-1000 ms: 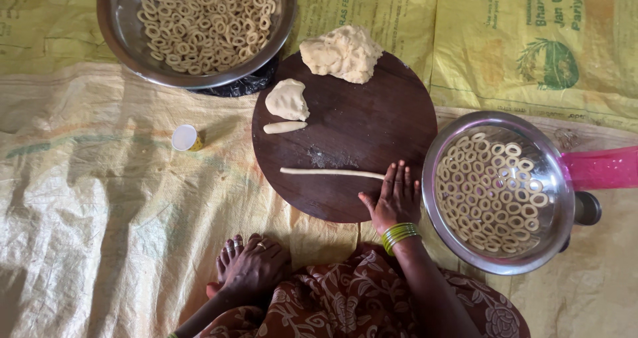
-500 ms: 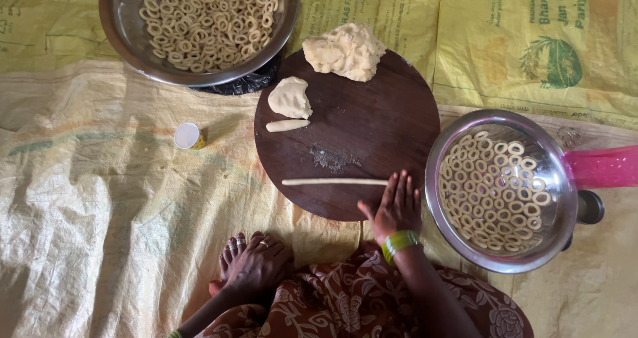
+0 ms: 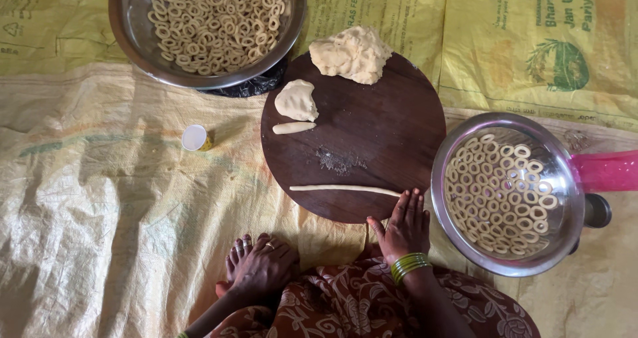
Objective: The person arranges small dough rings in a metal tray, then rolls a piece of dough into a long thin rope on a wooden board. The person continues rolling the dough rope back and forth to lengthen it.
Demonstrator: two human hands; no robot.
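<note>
Already two steel bowls hold many finished dough rings: one bowl (image 3: 133, 42) at eleven o'clock of the round wooden board (image 3: 392, 132) is heaped nearly full, the other bowl (image 3: 446, 208) at three o'clock of it carries a single layer. On the board, a thin dough rope (image 3: 342, 189) lies near the six o'clock edge, rolled out long and not yet cut or looped. The right hand (image 3: 403, 228) rests flat and open at the board's five o'clock rim, fingertips touching the rope's right end, clamped on nothing. The left hand (image 3: 266, 266) lies open on the person's foot at seven o'clock of the board, well apart from the right hand and from the dough. Much is left, by the look of it: a big dough lump (image 3: 352, 53) sits at the board's twelve o'clock edge, a smaller flattened piece (image 3: 296, 101) at ten o'clock, and a short stub (image 3: 294, 128) just below it. A small white cap (image 3: 194, 138) lies on the yellow sacking (image 3: 100, 212) at nine o'clock of the board. I judge the work well past its start, yet with plenty of dough unshaped.
</note>
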